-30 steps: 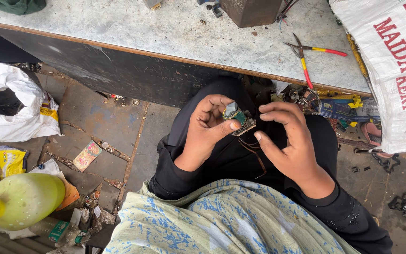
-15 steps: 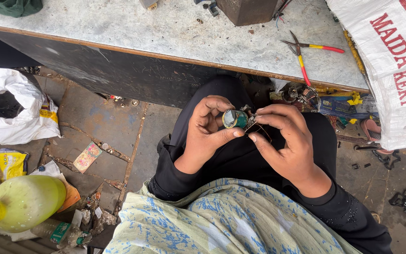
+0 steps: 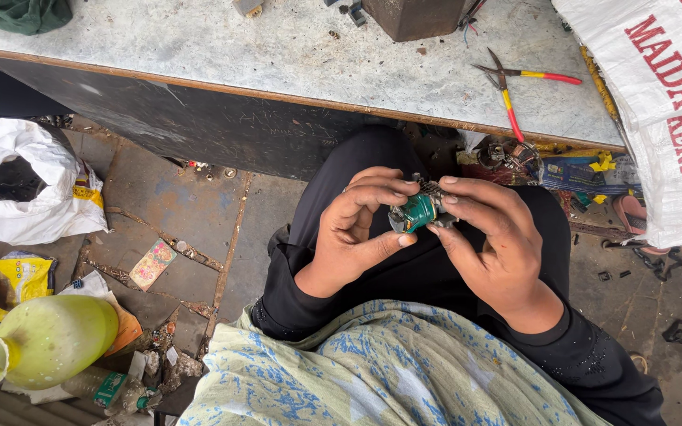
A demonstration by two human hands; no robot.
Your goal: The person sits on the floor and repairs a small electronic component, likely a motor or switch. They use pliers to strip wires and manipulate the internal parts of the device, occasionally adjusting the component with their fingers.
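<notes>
My left hand (image 3: 354, 229) and my right hand (image 3: 492, 237) meet over my lap, both gripping a small green part with metal pieces (image 3: 415, 210). The left thumb and fingers pinch its left side. My right fingers curl over its top and right end. Both arms wear black sleeves, and a pale blue-patterned cloth (image 3: 372, 371) lies across my body below them. How the metal pieces join the green body is too small to tell.
A worn grey worktable (image 3: 278, 55) spans the top, with red-and-yellow-handled pliers (image 3: 515, 87) and a dark box (image 3: 420, 16) on it. A white printed sack (image 3: 657, 102) hangs at right. A white plastic bag (image 3: 17, 181), a yellow-green jug (image 3: 41, 339) and litter lie on the floor at left.
The green part has been turned in my fingers, from tilted with a circuit piece showing to lying sideways. My right fingers have closed further over it. Both hands stay over my lap.
</notes>
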